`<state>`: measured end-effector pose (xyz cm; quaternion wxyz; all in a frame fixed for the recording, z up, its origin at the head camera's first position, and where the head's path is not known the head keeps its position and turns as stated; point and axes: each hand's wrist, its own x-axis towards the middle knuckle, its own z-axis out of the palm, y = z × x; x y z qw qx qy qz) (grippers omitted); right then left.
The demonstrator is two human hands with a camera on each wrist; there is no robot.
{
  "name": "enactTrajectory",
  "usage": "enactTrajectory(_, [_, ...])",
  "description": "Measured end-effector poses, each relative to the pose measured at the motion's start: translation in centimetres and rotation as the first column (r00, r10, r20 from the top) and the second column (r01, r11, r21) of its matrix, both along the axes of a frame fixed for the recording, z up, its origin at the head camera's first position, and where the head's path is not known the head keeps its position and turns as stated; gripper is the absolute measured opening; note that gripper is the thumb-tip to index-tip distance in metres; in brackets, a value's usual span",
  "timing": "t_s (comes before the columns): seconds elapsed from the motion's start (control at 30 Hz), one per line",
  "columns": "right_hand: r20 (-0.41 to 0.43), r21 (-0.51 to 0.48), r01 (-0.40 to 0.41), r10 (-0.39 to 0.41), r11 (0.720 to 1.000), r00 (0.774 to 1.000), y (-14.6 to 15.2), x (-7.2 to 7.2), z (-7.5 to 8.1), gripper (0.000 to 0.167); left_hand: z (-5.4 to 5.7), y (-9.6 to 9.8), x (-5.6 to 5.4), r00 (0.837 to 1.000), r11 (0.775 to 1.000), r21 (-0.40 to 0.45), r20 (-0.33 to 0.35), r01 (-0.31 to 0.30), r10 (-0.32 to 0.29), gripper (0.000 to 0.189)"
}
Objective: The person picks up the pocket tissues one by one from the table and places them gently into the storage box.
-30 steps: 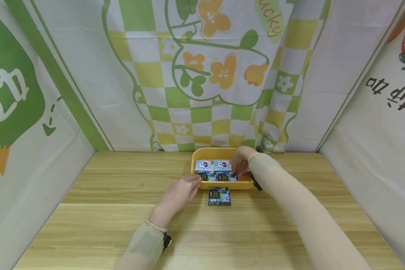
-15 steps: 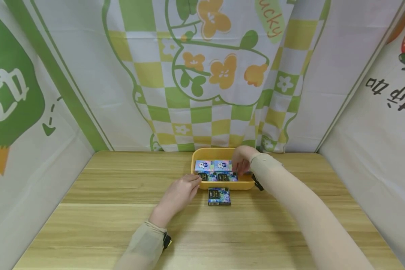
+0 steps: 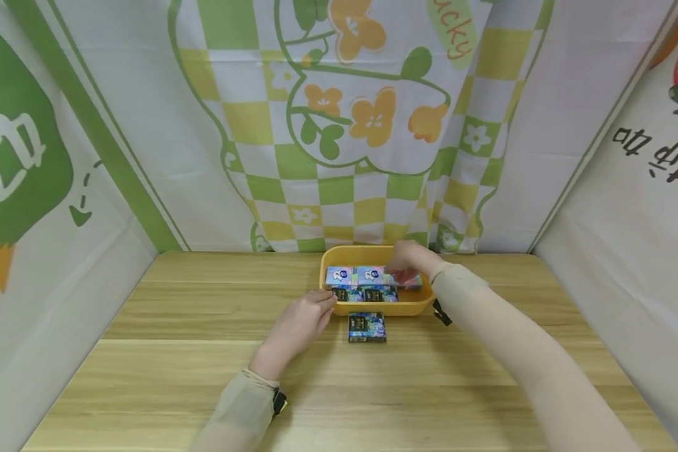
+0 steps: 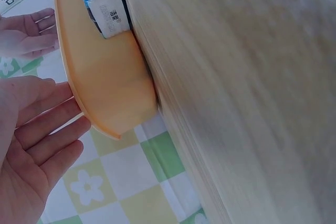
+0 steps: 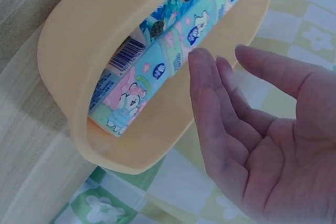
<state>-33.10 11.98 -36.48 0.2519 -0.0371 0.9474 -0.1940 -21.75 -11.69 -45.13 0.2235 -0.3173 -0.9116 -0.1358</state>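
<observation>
A yellow tray (image 3: 384, 309) stands at the back of the table. Along its far side lie three pink-and-blue tissue packs (image 3: 371, 275) with cartoon figures, and two dark floral tissue packs (image 3: 380, 294) lie in front of them. My left hand (image 3: 305, 317) touches the tray's left front corner; the left wrist view shows its fingers straight against the rim. Over the tray's right part hovers my right hand (image 3: 409, 258). In the right wrist view its fingers (image 5: 207, 93) are loosely bent, apart from the packs, with nothing between them and the thumb.
Another dark floral tissue pack (image 3: 367, 328) lies on the wooden table (image 3: 215, 301) just in front of the tray. Behind the tray hangs a green-and-yellow checked cloth (image 3: 339, 213). Printed white cloth walls border the table left and right.
My right hand has risen slightly and drawn back to the right, away from the rightmost pink-and-blue tissue pack, which now shows more. The left hand and the tray have stayed put.
</observation>
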Motion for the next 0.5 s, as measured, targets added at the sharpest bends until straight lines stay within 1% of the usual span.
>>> enactTrajectory(0.13, [-0.061,-0.006,-0.007,0.007,1.000,0.998,0.3,0.5,-0.1,0.026,0.0,0.0,0.0,1.000,1.000,-0.002,0.013,-0.002,0.002,0.026])
enactTrajectory(0.3, [-0.118,0.012,-0.049,0.051,0.999,0.992,0.5,1.6,0.1,0.029,0.1,0.0,0.1,0.999,1.000,0.005,0.036,-0.015,0.015,0.027])
enactTrajectory(0.4, [-0.163,0.052,-0.084,0.091,0.995,0.982,0.5,2.4,0.3,0.032,0.1,0.0,0.0,0.999,1.000,-0.001,0.030,-0.020,0.020,0.027])
enactTrajectory(0.5, [-0.198,0.053,-0.099,0.108,0.994,0.974,0.6,3.2,0.4,0.036,0.1,0.0,0.0,1.000,1.000,-0.006,0.021,-0.020,0.020,0.027])
